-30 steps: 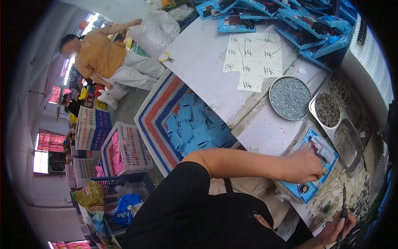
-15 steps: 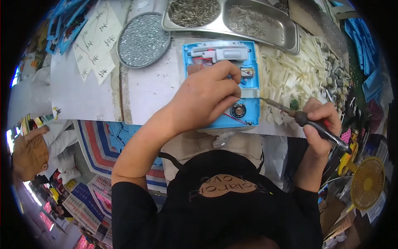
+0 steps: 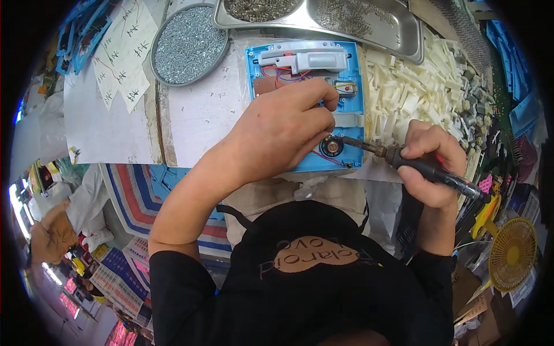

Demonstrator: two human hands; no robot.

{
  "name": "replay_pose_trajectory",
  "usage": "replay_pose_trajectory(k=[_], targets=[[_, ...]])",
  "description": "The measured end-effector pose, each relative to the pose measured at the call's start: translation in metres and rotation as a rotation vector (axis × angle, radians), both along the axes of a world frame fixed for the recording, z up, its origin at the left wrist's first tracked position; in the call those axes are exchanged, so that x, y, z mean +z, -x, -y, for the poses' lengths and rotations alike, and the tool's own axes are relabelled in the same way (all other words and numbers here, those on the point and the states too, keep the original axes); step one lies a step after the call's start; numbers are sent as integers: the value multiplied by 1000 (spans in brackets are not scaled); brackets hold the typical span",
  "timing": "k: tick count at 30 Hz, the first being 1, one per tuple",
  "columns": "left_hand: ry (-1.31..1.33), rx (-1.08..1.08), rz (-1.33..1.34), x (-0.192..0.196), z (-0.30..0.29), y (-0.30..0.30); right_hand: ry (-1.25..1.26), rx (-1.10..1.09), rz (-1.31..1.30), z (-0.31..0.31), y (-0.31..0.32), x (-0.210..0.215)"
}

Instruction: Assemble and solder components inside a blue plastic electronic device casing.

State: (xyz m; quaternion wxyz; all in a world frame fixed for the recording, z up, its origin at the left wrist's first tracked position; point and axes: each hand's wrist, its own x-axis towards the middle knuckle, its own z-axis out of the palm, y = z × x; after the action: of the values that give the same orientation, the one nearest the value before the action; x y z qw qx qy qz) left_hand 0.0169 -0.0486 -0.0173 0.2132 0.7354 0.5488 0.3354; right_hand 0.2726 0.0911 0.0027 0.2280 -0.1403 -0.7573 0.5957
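A blue plastic housing [image 3: 355,130] lies open on the table, wired inside, with a grey battery-box-like part [image 3: 320,60] along its far side. My left hand [image 3: 283,124] rests over the middle of it, fingertips pinched together near a small round speaker [image 3: 332,146]; what they pinch is too small to make out. My right hand [image 3: 434,164] grips a soldering iron [image 3: 424,168] by its dark handle. The iron points left, its tip just at the speaker's upper edge. A grey strip [image 3: 349,120] lies across the housing above the tip.
White plastic pieces [image 3: 404,95] are heaped right of the housing. Beyond it stands a metal tray [image 3: 392,49] of small metal parts. A round dish of screws [image 3: 190,46] and marked paper sheets [image 3: 124,57] lie to the left. A yellow fan [image 3: 512,254] is at the lower right.
The soldering iron has moved left and slightly down, its tip passing from beside the grey strip to the speaker. My left hand stays pinched over the housing. The whole view has shifted slightly.
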Motion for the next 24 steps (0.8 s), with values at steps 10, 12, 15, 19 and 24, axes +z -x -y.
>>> replay_pose_trajectory(k=[10,12,15,19,24], targets=[[-25,-11,-18,1,-1,-1,-34,20,46,0,7,4],[-21,-14,-27,-1,0,-1,-54,28,60,0,8,3],[-24,-22,-37,0,-1,-1,-74,37,100,-1,8,6],[-23,-25,-50,0,-1,0,-84,39,69,-2,8,5],[-22,-26,-37,0,-1,0,-98,43,49,-9,-2,9]])
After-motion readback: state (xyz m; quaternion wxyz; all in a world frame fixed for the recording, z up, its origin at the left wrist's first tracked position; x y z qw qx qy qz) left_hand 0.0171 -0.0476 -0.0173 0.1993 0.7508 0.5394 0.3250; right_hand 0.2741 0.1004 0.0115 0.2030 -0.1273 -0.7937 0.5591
